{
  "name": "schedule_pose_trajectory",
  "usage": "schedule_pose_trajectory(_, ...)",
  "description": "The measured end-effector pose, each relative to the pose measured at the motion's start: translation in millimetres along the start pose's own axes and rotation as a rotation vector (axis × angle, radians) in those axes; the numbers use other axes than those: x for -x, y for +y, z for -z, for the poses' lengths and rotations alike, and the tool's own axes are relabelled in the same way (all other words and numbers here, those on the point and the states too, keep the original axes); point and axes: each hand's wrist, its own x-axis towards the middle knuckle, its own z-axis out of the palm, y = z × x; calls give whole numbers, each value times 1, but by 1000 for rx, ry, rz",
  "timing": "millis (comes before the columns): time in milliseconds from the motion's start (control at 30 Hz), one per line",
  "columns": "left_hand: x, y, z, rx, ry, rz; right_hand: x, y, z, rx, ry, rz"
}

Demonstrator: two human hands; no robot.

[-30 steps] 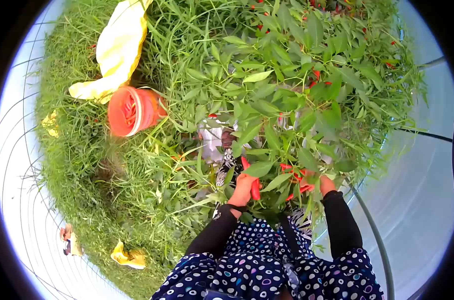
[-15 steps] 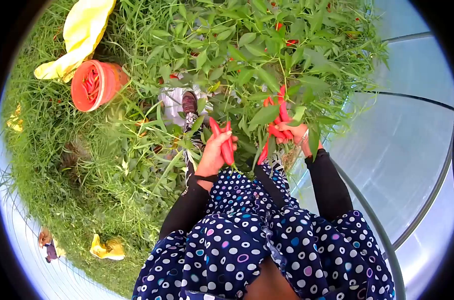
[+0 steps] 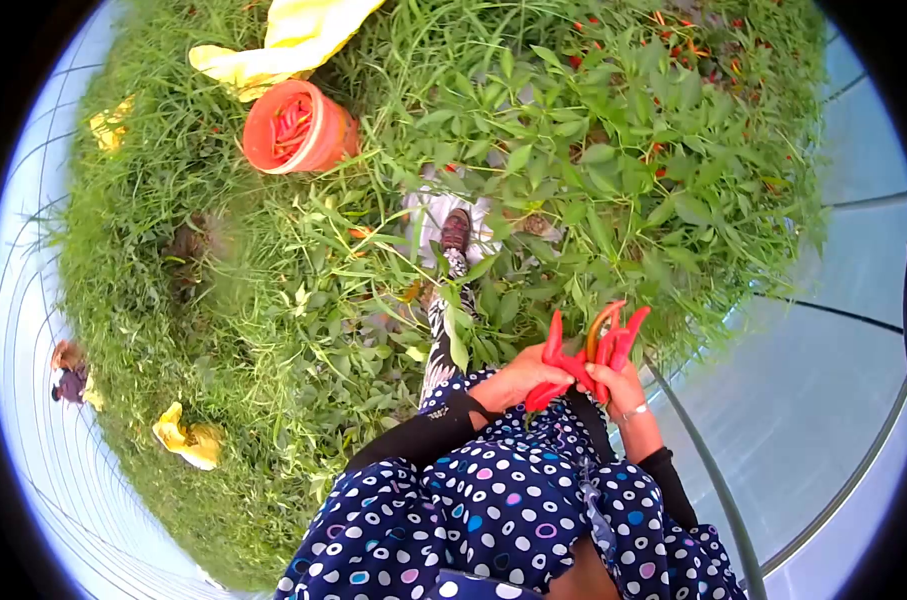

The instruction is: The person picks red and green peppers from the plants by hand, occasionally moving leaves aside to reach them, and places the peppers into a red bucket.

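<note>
The right-hand peppers [image 3: 628,338] stand as a loose fan, their long axes running mostly away from the body and their free ends pointing up the head view. The outermost red one slants out to the person's right; beside it a darker, orange-brown pepper [image 3: 595,328] curves, its far end bending the same way. Of the left-hand peppers [image 3: 553,340], one points almost straight away from the body, while another red length [image 3: 545,394] lies slanted back toward the lap, down and to the left.

The right-hand peppers rise out of the curled fingers of the right hand [image 3: 623,388], their lower ends gripped between thumb and fingers. The left-hand peppers stick out past the fingertips of the left hand [image 3: 521,378], pinched there; which finger bears on which pepper cannot be told. The two bunches meet between the hands, close in front of the dotted garment [image 3: 493,500].

The left forearm, in a black sleeve [image 3: 413,440], reaches in from the lower left, the hand angled toward the right one. The right forearm comes up from the lower right, a bracelet [image 3: 633,411] at its wrist. Well beyond, in the grass [image 3: 303,250], a tilted red bucket [image 3: 318,130] holds more peppers [image 3: 292,125], beside a yellow sack [image 3: 303,40].
</note>
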Motion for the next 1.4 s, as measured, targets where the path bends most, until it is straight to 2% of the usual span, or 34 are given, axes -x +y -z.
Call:
schedule_pose_trajectory(133,12,3,-9,194,117,-180,0,2,-17,79,32,118)
schedule_pose_trajectory(200,14,14,-5,255,102,-204,-11,-7,-26,374,33,223)
schedule_pose_trajectory(233,16,20,-2,318,88,-208,-16,-14,-34,383,21,232)
schedule_pose_trajectory(333,18,37,16,396,139,-347,-41,-37,-75,519,-137,290)
schedule_pose_trajectory(367,20,44,27,464,141,-385,-50,-46,-91,530,-149,293)
schedule_pose_trajectory(433,32,73,47,509,174,-452,-66,-72,-138,644,-281,67)
schedule_pose_trajectory(533,55,135,79,571,297,-661,-118,-84,-220,766,-367,165)
schedule_pose_trajectory(567,67,160,98,558,280,-684,-139,-88,-252,833,-410,217)
schedule_pose_trajectory(633,87,213,134,568,362,-817,-187,-87,-320,810,-498,316)
schedule_pose_trajectory(700,115,275,168,522,432,-866,-215,-109,-403,872,-567,226)
schedule_pose_trajectory(767,139,332,216,482,297,-943,-262,-112,-475,721,-726,96)
schedule_pose_trajectory(833,157,386,260,484,329,-1045,-295,-123,-530,1030,-558,438)
schedule_pose_trajectory(867,161,414,289,467,447,-1088,-310,-133,-551,1107,-510,451)
schedule_pose_trajectory(900,158,427,317,458,566,-1113,-321,-142,-557,1193,-453,445)
schedule_pose_trajectory(967,164,456,321,584,997,-766,-337,-159,-549,1059,-344,515)
schedule_pose_trajectory(1100,140,437,318,277,961,-807,-374,-196,-465,825,-227,382)
schedule_pose_trajectory(1233,67,349,304,457,617,-721,-418,-218,-354,852,-40,236)
schedule_pose_trajectory(1333,1,274,286,570,548,-586,-473,-201,-276,1227,-26,266)
schedule_pose_trajectory(1367,-21,251,283,611,532,-537,-475,-196,-267,1591,-11,316)
schedule_pose_trajectory(1400,-40,229,280,638,550,-505,-485,-183,-251,1723,-59,264)
